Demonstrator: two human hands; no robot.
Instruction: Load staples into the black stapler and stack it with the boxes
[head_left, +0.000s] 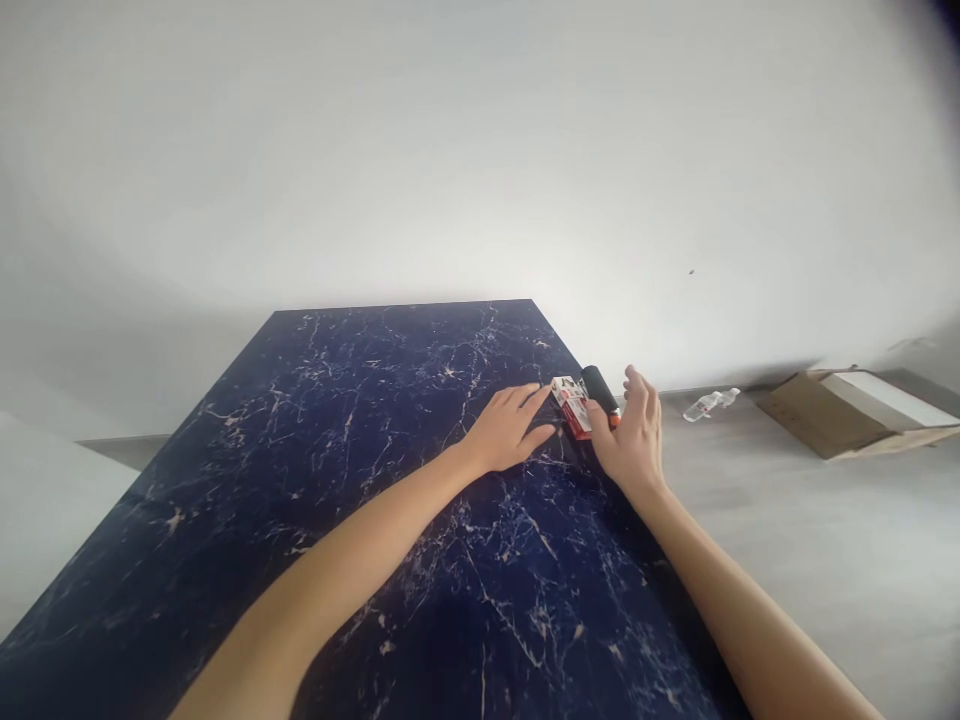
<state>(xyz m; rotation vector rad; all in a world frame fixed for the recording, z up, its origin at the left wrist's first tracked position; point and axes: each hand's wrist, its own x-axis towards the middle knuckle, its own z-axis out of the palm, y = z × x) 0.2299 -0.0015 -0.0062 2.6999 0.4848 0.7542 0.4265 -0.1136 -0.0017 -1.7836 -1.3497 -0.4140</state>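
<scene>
A small red-and-white box (571, 408) lies near the right edge of the dark blue marble-patterned table (405, 370). Right beside it is a black cylinder (598, 388) with an orange end, its kind unclear. My left hand (510, 430) is open to the left of the box, fingers spread and their tips close to its side. On the other side my right hand (634, 440) is open, thumb apart from the raised fingers. Its thumb overlaps the box and the cylinder's orange end; whether it touches them I cannot tell.
A pale wall (420, 150) rises behind the table. On the grey floor (795, 530) to the right lie a clear plastic bottle (705, 405) and an open cardboard box (810, 420) with a white block-like item inside.
</scene>
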